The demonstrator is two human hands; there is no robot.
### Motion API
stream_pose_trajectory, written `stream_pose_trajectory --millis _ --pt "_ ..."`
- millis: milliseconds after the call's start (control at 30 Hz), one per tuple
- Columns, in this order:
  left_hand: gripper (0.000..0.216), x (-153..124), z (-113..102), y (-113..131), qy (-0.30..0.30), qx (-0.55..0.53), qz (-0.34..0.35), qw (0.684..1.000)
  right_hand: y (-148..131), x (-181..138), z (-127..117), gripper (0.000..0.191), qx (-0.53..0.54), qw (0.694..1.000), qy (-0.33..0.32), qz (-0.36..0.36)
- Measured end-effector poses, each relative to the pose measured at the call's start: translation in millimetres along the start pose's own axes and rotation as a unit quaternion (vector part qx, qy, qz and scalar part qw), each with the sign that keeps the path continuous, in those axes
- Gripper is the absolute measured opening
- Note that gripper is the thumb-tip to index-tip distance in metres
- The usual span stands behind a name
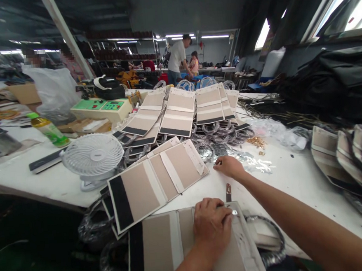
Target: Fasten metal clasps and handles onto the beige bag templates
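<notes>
A beige handbag panel [157,244] with a black end strip lies in front of me, its plastic-wrapped handle [277,232] sticking out on the right. My left hand [210,224] presses on this panel with bent fingers, its thumb and fingertips at a small silver metal plate [234,212] by the top edge. Just beyond that edge is a dark strap with a copper-coloured metal fitting [228,190]. Farther out, my right hand [231,167] hovers low over or touches the white table, fingers pinched; whatever they hold is hidden. Thin silver metal pieces [257,164] lie beside it.
More panels [159,174] overlap on the left and pile up at the back [177,111]. A white fan [92,156], a bottle [49,130] and a green-topped machine [101,108] stand left. Gold fittings [256,142] lie beyond my right hand; other panels [334,158] stand right.
</notes>
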State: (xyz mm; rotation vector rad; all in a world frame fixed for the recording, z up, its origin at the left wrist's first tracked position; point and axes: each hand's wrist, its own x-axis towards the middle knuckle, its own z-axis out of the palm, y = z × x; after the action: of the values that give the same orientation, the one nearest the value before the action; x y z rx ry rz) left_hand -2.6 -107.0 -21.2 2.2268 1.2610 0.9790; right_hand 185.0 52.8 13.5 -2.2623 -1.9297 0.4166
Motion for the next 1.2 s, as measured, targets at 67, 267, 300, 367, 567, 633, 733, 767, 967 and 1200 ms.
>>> stream_pose_trajectory --millis 67,267,300,367,567,633,733,767,967,1200 --pt "0.016 0.1 -0.8 1.0 -0.011 0.001 -0.001 1.000 1.2 0.1 2.2 0.030 -0.006 1.000 -0.001 0.004" --pt "0.014 0.6 -2.6 2.6 -0.028 0.014 0.001 1.000 -1.7 -12.0 -6.4 0.029 -0.030 0.998 0.039 -0.036" --pt "0.013 0.4 -2.6 2.7 -0.028 0.016 0.004 0.999 -1.7 -17.8 -11.5 0.031 -0.030 0.997 0.048 -0.042" --pt "0.011 -0.2 -2.6 2.7 -0.026 0.017 0.012 0.999 1.0 -35.0 -25.2 0.033 -0.024 0.997 0.058 -0.054" --pt "0.011 -2.5 -3.3 2.1 -0.031 0.021 0.028 0.999 21.0 -127.6 -60.8 0.030 0.108 0.983 -0.125 -0.083" --pt "0.012 -3.1 -3.4 2.3 -0.036 0.027 0.032 0.998 24.8 -158.5 -56.0 0.027 0.161 0.961 -0.211 -0.080" --pt "0.013 -3.8 -2.9 3.0 -0.037 0.035 0.033 0.998 26.2 -187.2 -36.1 0.022 0.166 0.949 -0.251 -0.089" --pt "0.013 -4.0 -2.7 3.3 -0.037 0.036 0.033 0.998 26.0 -191.5 -29.3 0.022 0.158 0.951 -0.247 -0.093" --pt "0.013 -4.7 -2.4 3.9 -0.033 0.038 0.037 0.998 23.2 -191.8 -16.7 0.024 0.110 0.961 -0.218 -0.132" --pt "0.012 -4.8 -3.4 4.1 -0.039 0.036 0.035 0.998 20.5 -190.7 -14.8 0.022 0.056 0.964 -0.202 -0.162"
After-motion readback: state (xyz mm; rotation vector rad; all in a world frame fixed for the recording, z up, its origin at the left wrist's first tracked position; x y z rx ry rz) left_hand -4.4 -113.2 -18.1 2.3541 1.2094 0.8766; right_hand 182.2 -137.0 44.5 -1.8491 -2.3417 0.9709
